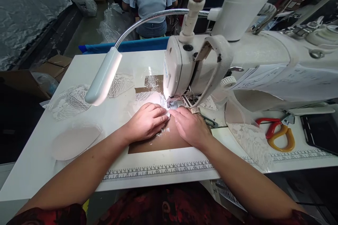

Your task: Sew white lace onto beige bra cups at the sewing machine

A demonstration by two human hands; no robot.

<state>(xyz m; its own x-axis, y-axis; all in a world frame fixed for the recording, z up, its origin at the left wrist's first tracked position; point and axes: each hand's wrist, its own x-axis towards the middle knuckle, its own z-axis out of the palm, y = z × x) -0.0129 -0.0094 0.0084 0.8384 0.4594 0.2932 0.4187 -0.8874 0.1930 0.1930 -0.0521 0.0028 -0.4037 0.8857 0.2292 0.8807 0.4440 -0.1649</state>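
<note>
Two hands (169, 123) flat — one sewing machine (185, 74).

Lamp glare washes out the lace piece (165, 110) between both hands.

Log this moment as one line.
left hand: flat on lace piece | right hand: beside it, at sewing machine needle | scissors: right, untouched

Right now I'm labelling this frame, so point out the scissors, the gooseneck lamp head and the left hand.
scissors (280, 134): head view, on the yellow handle loop.
lamp head (103, 76): head view, middle of its white shell.
left hand (148, 119): head view, back of the hand.
</note>
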